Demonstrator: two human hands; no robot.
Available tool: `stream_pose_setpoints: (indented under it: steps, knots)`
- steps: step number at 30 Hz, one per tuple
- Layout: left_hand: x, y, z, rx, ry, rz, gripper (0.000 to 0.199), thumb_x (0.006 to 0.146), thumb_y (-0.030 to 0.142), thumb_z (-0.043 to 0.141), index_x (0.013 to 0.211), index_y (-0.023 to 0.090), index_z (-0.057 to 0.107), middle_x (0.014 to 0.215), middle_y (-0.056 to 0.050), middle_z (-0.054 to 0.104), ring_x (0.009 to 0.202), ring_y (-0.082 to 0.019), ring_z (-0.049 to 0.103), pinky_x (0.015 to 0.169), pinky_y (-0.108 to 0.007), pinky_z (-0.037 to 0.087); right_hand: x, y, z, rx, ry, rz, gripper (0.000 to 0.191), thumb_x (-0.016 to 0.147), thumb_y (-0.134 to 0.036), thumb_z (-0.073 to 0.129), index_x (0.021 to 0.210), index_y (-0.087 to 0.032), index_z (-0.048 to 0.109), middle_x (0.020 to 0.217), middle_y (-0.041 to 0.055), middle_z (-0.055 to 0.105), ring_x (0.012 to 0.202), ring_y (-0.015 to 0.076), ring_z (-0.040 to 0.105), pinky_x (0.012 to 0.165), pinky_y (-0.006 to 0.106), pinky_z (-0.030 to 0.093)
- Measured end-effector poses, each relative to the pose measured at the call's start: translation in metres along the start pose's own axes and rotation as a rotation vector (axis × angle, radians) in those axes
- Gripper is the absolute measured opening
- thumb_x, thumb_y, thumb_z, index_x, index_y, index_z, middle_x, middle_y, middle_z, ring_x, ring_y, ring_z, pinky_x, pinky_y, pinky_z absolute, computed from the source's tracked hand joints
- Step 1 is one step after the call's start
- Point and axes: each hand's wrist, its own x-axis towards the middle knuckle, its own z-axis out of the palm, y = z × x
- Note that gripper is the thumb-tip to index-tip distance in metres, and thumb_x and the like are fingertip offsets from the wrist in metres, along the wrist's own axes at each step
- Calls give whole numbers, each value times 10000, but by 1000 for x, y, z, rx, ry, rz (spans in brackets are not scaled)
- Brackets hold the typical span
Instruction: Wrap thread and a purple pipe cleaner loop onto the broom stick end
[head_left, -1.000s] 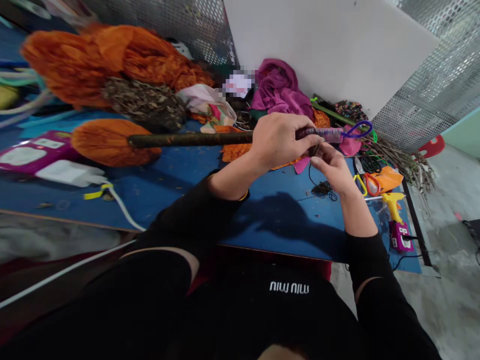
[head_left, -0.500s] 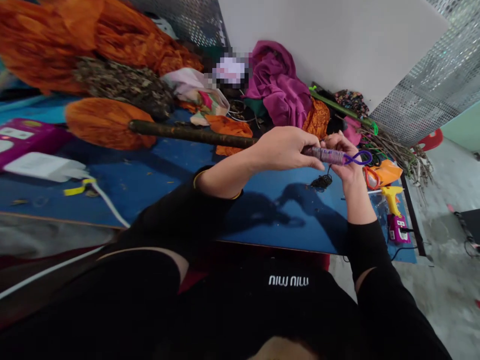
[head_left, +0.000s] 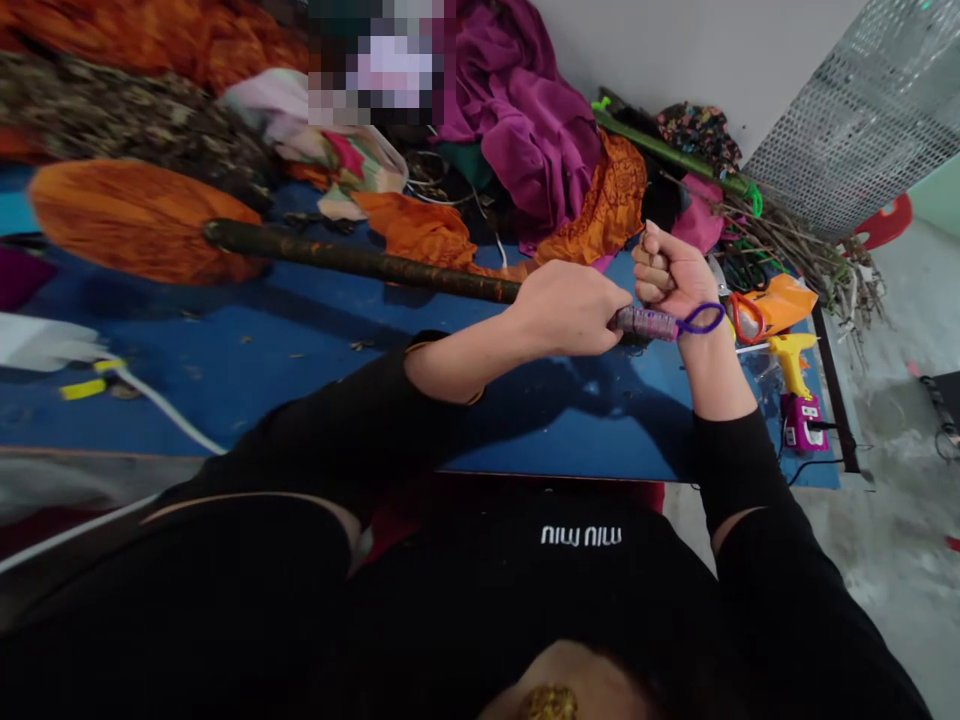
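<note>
My left hand [head_left: 568,308] is wrapped round a dark stick [head_left: 360,262] near its right end. That end has a grey and purple wrapping [head_left: 649,323] and a purple cord loop [head_left: 703,319], which lies over my right wrist. At the stick's far left end is a round orange cloth head [head_left: 124,222]. My right hand [head_left: 670,272] is closed just above the wrapped end, its fingers curled in; what they hold is too small to make out. Part of a dark thread bundle shows under the wrapped end, mostly hidden by my left hand.
Magenta cloth [head_left: 517,120], patterned orange cloth [head_left: 611,195] and dried plant matter [head_left: 135,115] lie along the back of the blue table [head_left: 300,400]. At the right are twigs [head_left: 817,240], a yellow glue gun [head_left: 793,360] and a purple power socket [head_left: 804,424]. A white adapter [head_left: 45,342] lies left.
My right hand has moved up off the wrapped end and its fingers have curled in. My left hand has closed more tightly round the stick. The view has shifted, with the stick's head further left.
</note>
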Motion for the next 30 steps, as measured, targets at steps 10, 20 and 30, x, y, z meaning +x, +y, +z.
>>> stream_pose_setpoints:
  steps: [10, 20, 30]
  knots:
    - [3, -6, -2, -23, -84, 73, 521, 1016, 623, 488, 1187, 217, 766, 965, -84, 821, 854, -257, 747, 611, -307, 307, -8, 2, 6, -203, 6, -174, 550, 912, -667, 711, 716, -261, 396, 566, -110, 177, 505, 82, 66, 401, 248, 145]
    - [7, -12, -5, -114, -143, 66, 501, 1048, 576, 478, 1439, 350, 694, 1099, -48, 821, 938, -272, 753, 676, -300, 365, -34, 5, 26, -474, -78, -484, 528, 848, -694, 728, 663, -265, 480, 551, -87, 287, 454, 76, 272, 425, 239, 246]
    - [5, -6, -10, -207, 53, -37, 364, 1023, 428, 518, 1228, 250, 759, 1102, -51, 811, 1009, -261, 740, 701, -321, 376, -93, -42, 12, -1154, 75, -882, 358, 963, -536, 671, 738, -258, 689, 838, 24, 626, 929, 206, 635, 884, 402, 555]
